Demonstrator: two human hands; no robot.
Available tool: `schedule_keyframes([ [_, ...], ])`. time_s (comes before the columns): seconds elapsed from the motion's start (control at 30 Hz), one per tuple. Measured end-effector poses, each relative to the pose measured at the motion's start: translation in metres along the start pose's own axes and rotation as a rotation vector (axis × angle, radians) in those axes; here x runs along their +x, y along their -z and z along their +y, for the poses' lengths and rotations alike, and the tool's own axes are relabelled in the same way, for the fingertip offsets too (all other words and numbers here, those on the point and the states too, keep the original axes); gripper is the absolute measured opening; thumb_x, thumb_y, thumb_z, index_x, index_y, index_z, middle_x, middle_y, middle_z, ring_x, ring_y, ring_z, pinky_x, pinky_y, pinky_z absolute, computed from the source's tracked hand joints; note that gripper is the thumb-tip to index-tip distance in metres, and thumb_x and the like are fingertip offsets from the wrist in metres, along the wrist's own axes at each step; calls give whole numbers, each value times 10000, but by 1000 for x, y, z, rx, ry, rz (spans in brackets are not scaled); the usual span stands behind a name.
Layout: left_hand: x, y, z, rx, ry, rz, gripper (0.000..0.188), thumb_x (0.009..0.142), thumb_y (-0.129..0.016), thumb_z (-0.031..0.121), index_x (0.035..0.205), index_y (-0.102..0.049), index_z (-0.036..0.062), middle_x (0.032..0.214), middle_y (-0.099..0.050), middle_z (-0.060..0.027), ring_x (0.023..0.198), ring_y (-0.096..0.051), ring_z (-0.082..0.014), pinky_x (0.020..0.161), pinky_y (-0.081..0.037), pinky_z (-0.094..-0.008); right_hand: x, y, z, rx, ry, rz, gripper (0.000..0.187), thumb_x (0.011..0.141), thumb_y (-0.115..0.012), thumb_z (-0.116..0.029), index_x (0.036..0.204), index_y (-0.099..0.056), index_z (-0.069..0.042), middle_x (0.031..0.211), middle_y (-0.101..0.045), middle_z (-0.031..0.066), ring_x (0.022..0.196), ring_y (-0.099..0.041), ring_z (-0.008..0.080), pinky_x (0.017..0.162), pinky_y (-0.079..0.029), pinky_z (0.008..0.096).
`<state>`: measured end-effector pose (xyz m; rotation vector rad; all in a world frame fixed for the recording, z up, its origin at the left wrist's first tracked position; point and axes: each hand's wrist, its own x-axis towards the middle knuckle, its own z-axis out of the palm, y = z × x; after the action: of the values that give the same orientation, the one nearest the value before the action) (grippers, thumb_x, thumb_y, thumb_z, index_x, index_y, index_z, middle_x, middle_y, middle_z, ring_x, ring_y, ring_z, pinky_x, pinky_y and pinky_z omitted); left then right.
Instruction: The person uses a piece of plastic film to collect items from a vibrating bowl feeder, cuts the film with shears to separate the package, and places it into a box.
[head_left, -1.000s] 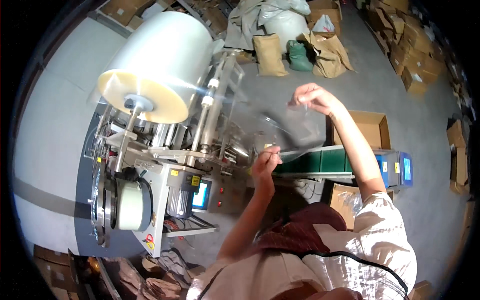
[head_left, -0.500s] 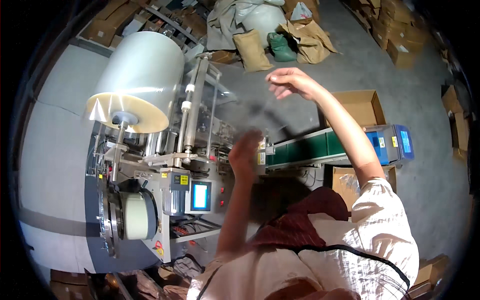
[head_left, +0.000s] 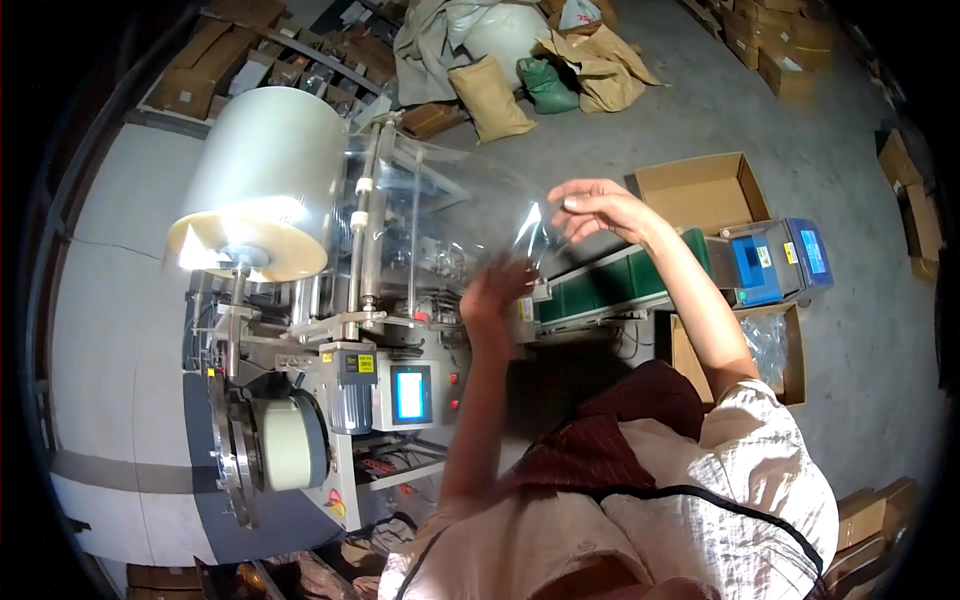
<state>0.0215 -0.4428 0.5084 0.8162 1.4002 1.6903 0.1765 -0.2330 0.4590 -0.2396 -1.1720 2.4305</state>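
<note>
A wide sheet of clear plastic film [head_left: 470, 190] stretches from the machine's rollers [head_left: 368, 220] toward my hands. My right hand [head_left: 608, 212] is at the film's far right end, its fingers closed on the edge. Close to the sheet's near edge is my left hand [head_left: 492, 295]; motion smears its fingers, so their grip cannot be made out. A large film roll [head_left: 265, 150] sits on a shaft at the left, beside the rollers.
A green conveyor belt [head_left: 610, 288] runs right to a blue-and-grey unit [head_left: 775, 265]. Open cardboard boxes [head_left: 695, 190] flank it. A lit control screen [head_left: 410, 394] and a motor [head_left: 350, 395] are on the machine's near side. Sacks [head_left: 490, 98] lie at the back.
My right hand has come lower and slightly right. The clear film now shows stretched between the rollers and my hands. My view has shifted a little.
</note>
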Motion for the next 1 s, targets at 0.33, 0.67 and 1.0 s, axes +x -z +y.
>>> schedule_keyframes([
  [0.33,25,19,47,-47,-360,-265,716,926,-438,357,1488,-193,-12,1507,-287,-237,1393,-300,-371,1131,-230,-483,16,-42,24,-909,197,236,709,766,-744,-164,1376,-419,-6,1373,-471,208,1250,-473,309,1034,-394,390],
  [0.67,54,-18,104,164,-273,-363,858,904,-578,236,1511,-20,-1,1553,-137,-251,1456,-130,-331,1160,-153,-436,79,-94,36,-1294,644,23,777,820,-698,-239,1448,-295,-24,1481,-309,251,1382,-300,380,1125,-290,415],
  [1.0,55,-66,182,845,-448,-55,789,894,-599,301,1384,-217,-185,1184,-539,-381,1188,-544,-387,992,-424,-394,159,-142,-6,-1000,824,110,370,823,-639,-184,1124,-586,25,1012,-656,205,983,-628,329,844,-489,406],
])
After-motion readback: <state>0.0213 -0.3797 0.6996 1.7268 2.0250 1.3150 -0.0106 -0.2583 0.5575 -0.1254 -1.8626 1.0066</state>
